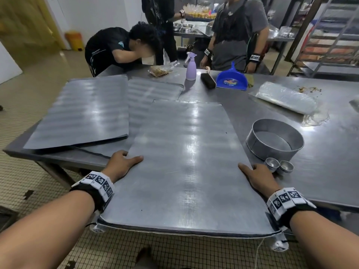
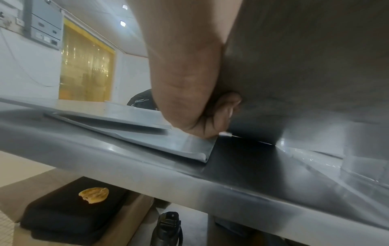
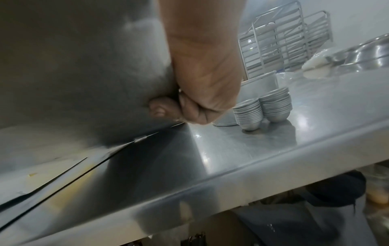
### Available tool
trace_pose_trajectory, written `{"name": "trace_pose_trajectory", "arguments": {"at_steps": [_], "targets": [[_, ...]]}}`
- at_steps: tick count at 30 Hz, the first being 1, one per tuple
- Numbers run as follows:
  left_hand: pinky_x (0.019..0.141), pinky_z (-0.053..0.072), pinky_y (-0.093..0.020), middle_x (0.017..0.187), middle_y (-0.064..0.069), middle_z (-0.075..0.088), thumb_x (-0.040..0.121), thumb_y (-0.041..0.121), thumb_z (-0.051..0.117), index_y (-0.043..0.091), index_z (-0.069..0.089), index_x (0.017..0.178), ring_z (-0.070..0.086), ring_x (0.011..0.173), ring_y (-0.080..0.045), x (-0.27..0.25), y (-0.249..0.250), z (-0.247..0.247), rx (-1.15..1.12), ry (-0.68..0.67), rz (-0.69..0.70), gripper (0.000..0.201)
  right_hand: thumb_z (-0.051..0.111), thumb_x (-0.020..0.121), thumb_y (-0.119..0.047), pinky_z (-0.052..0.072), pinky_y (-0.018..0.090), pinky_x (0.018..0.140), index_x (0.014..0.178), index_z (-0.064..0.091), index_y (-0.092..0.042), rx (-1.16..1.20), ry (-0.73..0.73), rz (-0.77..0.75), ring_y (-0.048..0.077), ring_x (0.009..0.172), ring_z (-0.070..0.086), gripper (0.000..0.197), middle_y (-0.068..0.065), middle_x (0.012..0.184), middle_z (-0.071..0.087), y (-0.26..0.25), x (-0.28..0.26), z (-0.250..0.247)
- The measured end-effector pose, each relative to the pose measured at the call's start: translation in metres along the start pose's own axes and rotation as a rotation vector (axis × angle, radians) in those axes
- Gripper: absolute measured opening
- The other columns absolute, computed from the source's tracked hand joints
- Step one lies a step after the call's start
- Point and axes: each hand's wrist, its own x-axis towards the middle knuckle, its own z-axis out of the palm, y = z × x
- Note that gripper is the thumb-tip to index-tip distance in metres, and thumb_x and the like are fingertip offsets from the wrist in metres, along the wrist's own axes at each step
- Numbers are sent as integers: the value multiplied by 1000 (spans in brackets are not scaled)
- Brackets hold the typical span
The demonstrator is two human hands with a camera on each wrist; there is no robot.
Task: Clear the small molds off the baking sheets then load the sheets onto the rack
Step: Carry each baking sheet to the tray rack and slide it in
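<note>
The nearest baking sheet is held at its two side edges, its near end past the table edge and raised, its far end on the table. The left hand grips the left edge, thumb on top and fingers curled under it. The right hand grips the right edge the same way. Two stacks of small molds stand just beside the right hand, near a round pan. Two more sheets lie overlapped to the left. No writing can be read.
</note>
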Motion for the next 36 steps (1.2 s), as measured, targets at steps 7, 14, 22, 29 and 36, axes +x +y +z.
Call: {"name": "trace_pose_trajectory", "arguments": {"at_steps": [7,14,22,29,36], "targets": [[84,62,-43,90,-9,79,74,29,91,9,70,98,77,84,-26,5,5,-17,-116,37,-8,38,73,86,-45,52,32,66,80,73,-6,91,33,-88,20,76,70,39,2,76,73,-35,-5,-9],[63,56,-26,94,-4,75,78,33,89,6,69,106,74,83,-19,15,41,-84,-78,162,115,44,67,83,-61,56,43,83,83,69,-7,57,19,-229,28,83,70,54,8,84,73,-123,20,-3],[47,46,-7,82,1,69,84,21,84,8,69,89,63,52,8,20,69,-204,-113,364,160,21,64,71,-77,54,38,76,92,71,-6,82,-27,-435,28,85,68,74,6,88,72,-270,44,47],[57,56,-20,93,-5,78,80,22,88,5,75,102,75,74,-8,-6,55,-313,-153,562,145,31,64,79,-68,54,43,76,90,71,1,123,-140,-647,27,78,66,70,16,83,71,-380,32,116],[66,54,-26,92,2,75,77,28,90,11,72,97,72,73,-7,-61,22,-371,-95,806,53,31,68,76,-67,55,40,76,81,71,-10,139,-313,-790,24,77,69,58,5,78,72,-453,16,180]]}}
